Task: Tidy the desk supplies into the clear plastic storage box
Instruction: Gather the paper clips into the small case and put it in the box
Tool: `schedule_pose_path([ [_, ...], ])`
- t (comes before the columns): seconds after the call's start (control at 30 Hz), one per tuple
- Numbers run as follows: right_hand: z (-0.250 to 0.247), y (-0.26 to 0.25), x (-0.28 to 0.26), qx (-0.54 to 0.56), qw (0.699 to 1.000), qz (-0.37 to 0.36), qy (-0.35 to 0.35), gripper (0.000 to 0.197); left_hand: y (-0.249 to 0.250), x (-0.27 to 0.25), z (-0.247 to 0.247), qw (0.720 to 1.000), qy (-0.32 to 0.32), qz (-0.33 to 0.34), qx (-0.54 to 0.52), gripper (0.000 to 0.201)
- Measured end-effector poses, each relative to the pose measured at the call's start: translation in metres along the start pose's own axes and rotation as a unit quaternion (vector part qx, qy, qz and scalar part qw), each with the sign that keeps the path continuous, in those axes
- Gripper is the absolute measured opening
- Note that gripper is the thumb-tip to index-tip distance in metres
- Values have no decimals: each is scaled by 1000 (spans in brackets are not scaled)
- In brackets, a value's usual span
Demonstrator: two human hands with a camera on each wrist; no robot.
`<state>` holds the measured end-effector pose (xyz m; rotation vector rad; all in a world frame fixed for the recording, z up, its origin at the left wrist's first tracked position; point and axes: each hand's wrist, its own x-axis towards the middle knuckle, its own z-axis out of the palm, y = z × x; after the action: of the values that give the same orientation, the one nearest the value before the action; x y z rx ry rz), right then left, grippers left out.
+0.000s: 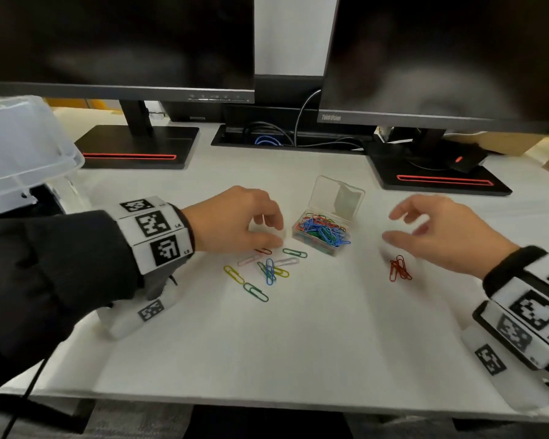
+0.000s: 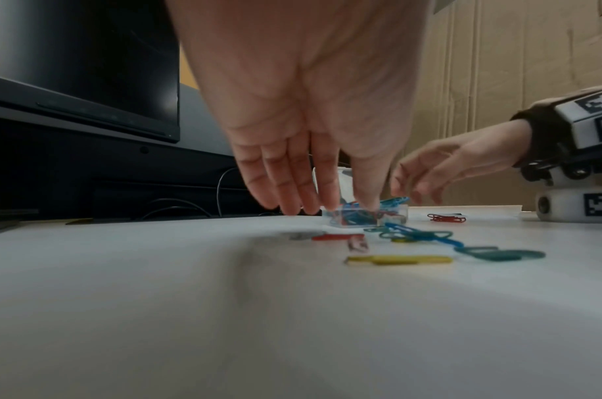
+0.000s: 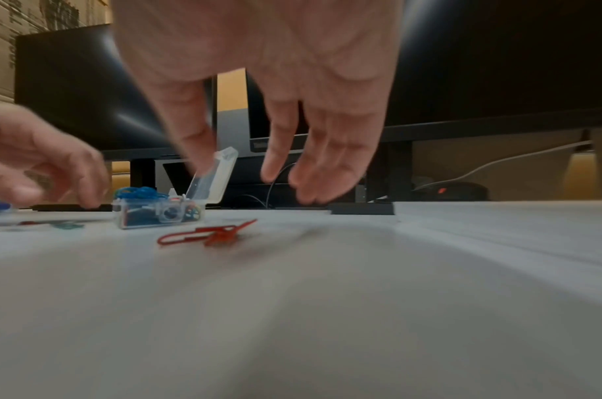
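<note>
A small clear plastic box (image 1: 325, 228) stands mid-desk with its lid tipped up, full of coloured paper clips; it also shows in the wrist views (image 2: 361, 219) (image 3: 156, 216). Several loose coloured clips (image 1: 267, 270) (image 2: 412, 243) lie in front of it on the left. A small bunch of red clips (image 1: 400, 269) (image 3: 207, 234) lies to its right. My left hand (image 1: 271, 231) (image 2: 330, 208) hovers just left of the box, fingers pointing down at the desk, holding nothing. My right hand (image 1: 393, 226) (image 3: 248, 178) hovers above the red clips with fingers spread, empty.
Two dark monitors on black stands (image 1: 137, 147) (image 1: 441, 182) line the back of the white desk (image 1: 298, 343). A large clear plastic container (image 1: 23, 147) sits at the far left. A cable tray (image 1: 282, 137) and a black mouse (image 1: 466, 160) lie behind.
</note>
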<state>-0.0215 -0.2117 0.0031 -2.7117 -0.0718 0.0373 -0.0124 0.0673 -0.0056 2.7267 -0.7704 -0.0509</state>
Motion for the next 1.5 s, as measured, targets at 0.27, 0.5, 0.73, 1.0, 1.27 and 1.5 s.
schedule_pose_path([
  [0.27,0,-4,-15,66,985,11,-162,21,1,-3,3,997,-76,24,-22,39],
  [0.5,10,-24,-8,38,988,-79,-130,15,9,-1,7,982,-157,105,-14,38],
  [0.73,19,-55,4,154,960,-228,46,20,1,-12,1,988,-126,70,-61,29],
  [1.0,19,-61,14,80,960,-208,171,19,-13,-26,0,988,-141,60,-30,64],
  [1.27,26,-54,15,46,998,-43,-20,27,-4,-16,7,986,-134,70,-69,35],
  [1.5,27,-54,18,106,994,-33,12,28,2,-18,4,987,-112,83,-77,57],
])
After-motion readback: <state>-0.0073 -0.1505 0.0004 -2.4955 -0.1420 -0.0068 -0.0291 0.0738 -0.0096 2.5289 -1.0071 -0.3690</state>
